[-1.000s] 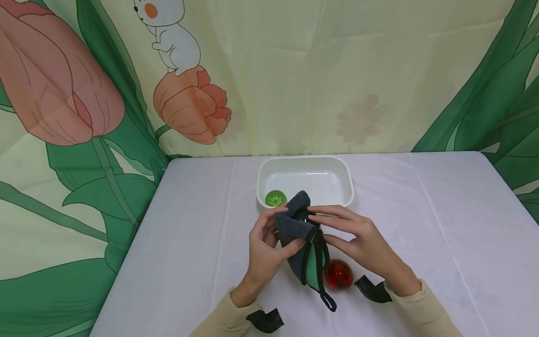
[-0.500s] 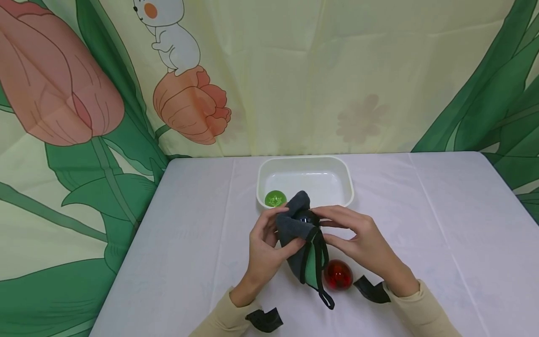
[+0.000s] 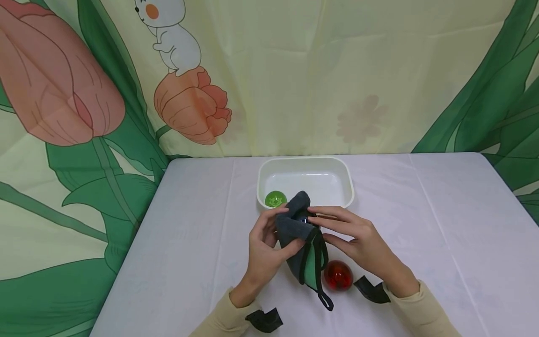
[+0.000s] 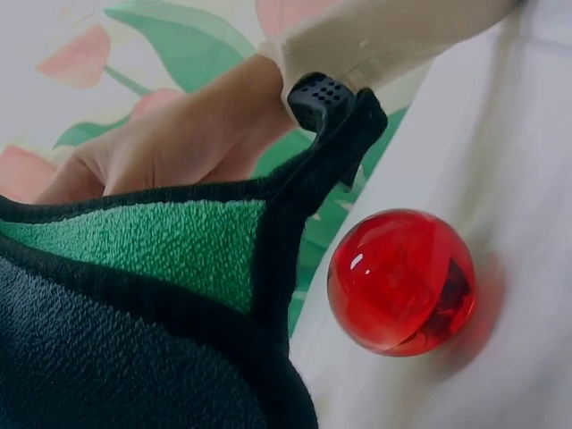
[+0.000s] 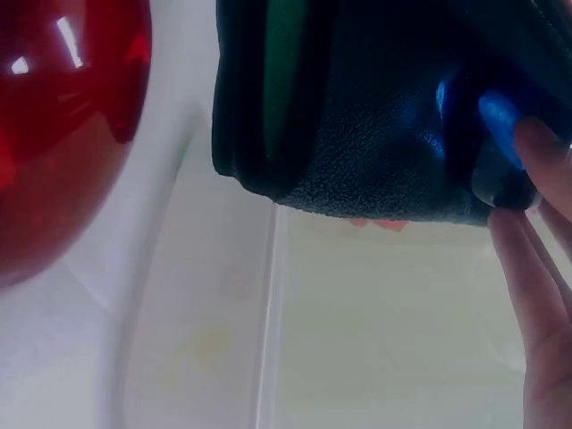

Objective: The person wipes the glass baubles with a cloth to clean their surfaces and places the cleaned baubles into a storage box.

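My left hand (image 3: 267, 255) grips a dark grey-blue and green cloth (image 3: 290, 231) with black edging and a hanging loop, thumb on the near side. Inside its fold sits a dark blue shiny ball (image 3: 304, 219), mostly hidden; the right wrist view shows more of this blue ball (image 5: 500, 112). My right hand (image 3: 358, 236) pinches the ball at the fold's opening, fingers over the top and thumb lower. On the table just right of the cloth lies a clear red ball (image 3: 338, 275), also seen as a red ball (image 4: 402, 281) in the left wrist view.
Behind the hands stands a white tray (image 3: 311, 180) with a green ball (image 3: 275, 199) in its near left corner. A white-covered table (image 3: 189, 234) lies beneath everything. A printed curtain (image 3: 294, 79) hangs along the far edge. Black straps (image 3: 264, 320) show at both wrists.
The right fingers drew back to the ball's right side, baring more of it, then moved left over its top again. The left hand and cloth have barely moved.
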{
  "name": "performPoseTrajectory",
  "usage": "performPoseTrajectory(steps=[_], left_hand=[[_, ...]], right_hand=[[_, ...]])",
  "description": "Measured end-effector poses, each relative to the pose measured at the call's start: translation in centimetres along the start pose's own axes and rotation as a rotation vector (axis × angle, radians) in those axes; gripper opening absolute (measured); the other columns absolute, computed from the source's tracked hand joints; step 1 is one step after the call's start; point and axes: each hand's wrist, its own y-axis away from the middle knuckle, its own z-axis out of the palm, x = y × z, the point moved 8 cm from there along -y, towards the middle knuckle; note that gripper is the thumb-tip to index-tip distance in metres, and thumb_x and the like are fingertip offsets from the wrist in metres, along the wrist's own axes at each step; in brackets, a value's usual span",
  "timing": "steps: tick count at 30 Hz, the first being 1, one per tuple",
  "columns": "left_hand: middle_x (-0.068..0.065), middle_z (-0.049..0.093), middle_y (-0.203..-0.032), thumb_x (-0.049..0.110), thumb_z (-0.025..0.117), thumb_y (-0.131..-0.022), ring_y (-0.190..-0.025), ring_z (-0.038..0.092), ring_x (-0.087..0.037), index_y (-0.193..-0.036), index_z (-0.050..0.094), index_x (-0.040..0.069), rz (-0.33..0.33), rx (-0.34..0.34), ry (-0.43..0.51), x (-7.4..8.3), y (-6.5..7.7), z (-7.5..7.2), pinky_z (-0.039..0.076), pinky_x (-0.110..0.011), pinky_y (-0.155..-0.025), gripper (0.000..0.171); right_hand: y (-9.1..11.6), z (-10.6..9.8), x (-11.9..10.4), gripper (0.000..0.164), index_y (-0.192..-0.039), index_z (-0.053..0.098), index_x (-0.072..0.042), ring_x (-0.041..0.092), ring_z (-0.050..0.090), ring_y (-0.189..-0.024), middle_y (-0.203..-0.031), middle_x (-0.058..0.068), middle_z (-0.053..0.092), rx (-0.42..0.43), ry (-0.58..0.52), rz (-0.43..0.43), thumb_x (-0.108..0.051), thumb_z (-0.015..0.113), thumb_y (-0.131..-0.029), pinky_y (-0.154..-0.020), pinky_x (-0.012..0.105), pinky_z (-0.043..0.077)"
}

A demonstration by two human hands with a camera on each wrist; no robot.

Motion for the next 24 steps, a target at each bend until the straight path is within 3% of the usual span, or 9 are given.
performPoseTrajectory(steps=[7,12,14,16,21,24], left_hand=[[-0.024,0.058,-0.132,-0.011,0.073,-0.078,-0.116,0.063,-0.02,-0.131,0.051,-0.003,-0.014,-0.017,0.009,-0.1,-0.2,0.0,0.056,-0.029,-0.091,0.058],[-0.025,0.057,-0.134,-0.011,0.073,-0.078,-0.114,0.063,-0.019,-0.13,0.051,-0.004,0.005,-0.037,0.008,0.0,-0.1,0.3,0.057,-0.028,-0.089,0.058],[-0.025,0.057,-0.134,-0.012,0.073,-0.078,-0.115,0.063,-0.02,-0.13,0.051,-0.004,0.015,-0.039,0.008,0.1,-0.1,0.3,0.056,-0.029,-0.09,0.056],[-0.026,0.056,-0.134,-0.011,0.072,-0.078,-0.116,0.063,-0.02,-0.129,0.051,-0.005,0.022,-0.035,0.007,0.2,-0.1,0.3,0.056,-0.029,-0.092,0.055],[-0.028,0.058,-0.13,-0.01,0.071,-0.079,-0.116,0.063,-0.019,-0.13,0.05,-0.005,0.027,-0.02,0.013,0.2,-0.1,0.1,0.054,-0.031,-0.096,0.056],[-0.029,0.059,-0.127,-0.009,0.071,-0.08,-0.115,0.063,-0.019,-0.131,0.05,-0.006,0.028,-0.017,0.021,0.1,-0.2,0.1,0.053,-0.032,-0.097,0.056]], right_hand=[[0.1,0.0,0.3,0.047,-0.128,0.066,-0.006,0.015,0.063,-0.119,-0.13,0.013,0.064,-0.002,0.009,0.066,-0.038,0.058,-0.095,-0.095,0.017,0.049],[0.3,-0.2,0.9,0.047,-0.128,0.065,-0.002,0.017,0.07,-0.103,-0.125,0.013,0.066,0.02,-0.04,0.127,-0.02,0.073,-0.086,-0.089,0.019,0.053],[0.3,-0.2,1.1,0.05,-0.128,0.065,-0.003,0.017,0.07,-0.103,-0.124,0.013,0.066,0.015,-0.049,0.149,-0.012,0.077,-0.081,-0.088,0.019,0.054],[0.4,-0.2,1.3,0.05,-0.13,0.065,-0.005,0.016,0.068,-0.108,-0.126,0.011,0.065,0.0,-0.04,0.161,-0.013,0.078,-0.082,-0.09,0.019,0.053],[0.4,0.1,0.9,0.048,-0.132,0.064,-0.009,0.015,0.058,-0.125,-0.136,0.01,0.06,-0.029,0.003,0.097,-0.038,0.062,-0.093,-0.097,0.017,0.048],[0.2,0.1,0.3,0.046,-0.13,0.065,-0.008,0.016,0.056,-0.128,-0.136,0.012,0.06,-0.02,0.017,0.022,-0.039,0.057,-0.097,-0.097,0.017,0.047]])
